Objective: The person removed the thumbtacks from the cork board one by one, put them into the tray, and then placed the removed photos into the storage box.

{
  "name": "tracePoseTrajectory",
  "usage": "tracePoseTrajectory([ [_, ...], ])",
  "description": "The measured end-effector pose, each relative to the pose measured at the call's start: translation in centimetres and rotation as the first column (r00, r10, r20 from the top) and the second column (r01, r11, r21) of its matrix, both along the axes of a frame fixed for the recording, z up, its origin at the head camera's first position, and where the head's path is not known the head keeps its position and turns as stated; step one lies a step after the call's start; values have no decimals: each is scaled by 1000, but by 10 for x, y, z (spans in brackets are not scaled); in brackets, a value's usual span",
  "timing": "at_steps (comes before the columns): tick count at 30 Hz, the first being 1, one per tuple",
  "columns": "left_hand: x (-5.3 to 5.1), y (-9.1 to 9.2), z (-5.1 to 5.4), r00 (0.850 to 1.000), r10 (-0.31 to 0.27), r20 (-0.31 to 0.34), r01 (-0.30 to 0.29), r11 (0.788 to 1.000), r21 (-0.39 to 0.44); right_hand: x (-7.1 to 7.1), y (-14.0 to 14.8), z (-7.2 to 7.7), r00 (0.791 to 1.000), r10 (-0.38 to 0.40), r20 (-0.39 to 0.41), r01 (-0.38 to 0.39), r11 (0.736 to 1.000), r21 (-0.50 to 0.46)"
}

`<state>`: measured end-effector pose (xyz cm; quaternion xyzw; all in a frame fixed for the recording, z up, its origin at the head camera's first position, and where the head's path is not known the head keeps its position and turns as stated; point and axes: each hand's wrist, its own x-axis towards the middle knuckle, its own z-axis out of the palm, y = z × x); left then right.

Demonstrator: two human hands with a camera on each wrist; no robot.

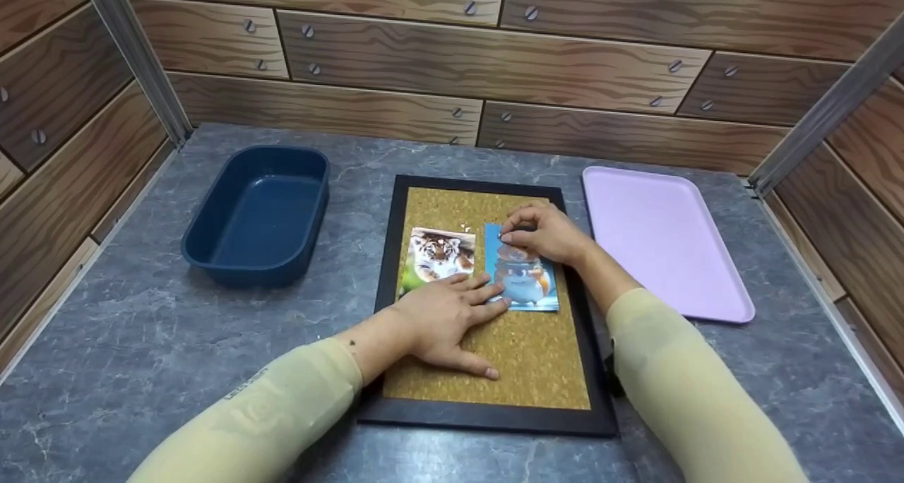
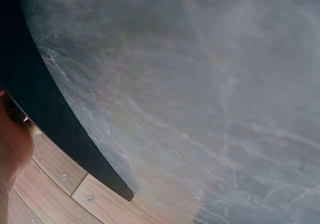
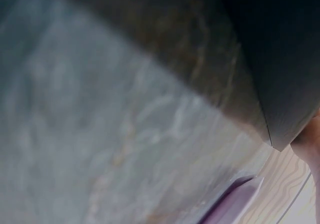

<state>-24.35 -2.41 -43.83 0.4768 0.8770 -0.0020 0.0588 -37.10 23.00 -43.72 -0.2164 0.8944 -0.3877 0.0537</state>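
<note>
Cork board (image 1: pixel 522 370), black-framed, at centre of the head view, lying on a grey marbled table (image 1: pixel 106 377). Two photos on its upper half, side by side with a narrow gap: tiger photo (image 1: pixel 443 252) left of centre, fishbowl photo (image 1: pixel 524 285) just right of centre.

Left hand (image 1: pixel 448 320) palm down, fingers spread apart, lying across the board; fingertips reach the lower edge of the tiger photo and the lower left of the fishbowl photo. Right hand (image 1: pixel 542 234) over the upper part of the fishbowl photo, thumb and forefinger together, pinching a small item (image 1: pixel 500 236) at that photo's upper left; too tiny to identify.

Blue bin (image 1: pixel 256 207) at left of frame, upright. Lilac tray (image 1: pixel 664 239) at right, near the board's right edge. Plank-patterned wall (image 1: pixel 424 52) across the top. Pale sleeves (image 1: pixel 282 398) on both arms. Wrist views: mostly table and the board's dark edge.
</note>
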Motion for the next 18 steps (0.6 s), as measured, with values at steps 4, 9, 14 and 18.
tracePoseTrajectory([
  [4,0,0,0,1000,-1,2,1,1000,-2,1,0,0,1000,0,7,0,1000,-5],
  [9,0,0,-1,1000,1,6,-1,1000,-2,1,-1,1,1000,-2,8,2,1000,3],
  [14,0,0,0,1000,4,9,-4,1000,-4,1,-1,1,1000,1,13,-1,1000,3],
  [18,0,1,0,1000,4,5,-4,1000,-11,1,0,1,1000,3,19,-3,1000,-13],
])
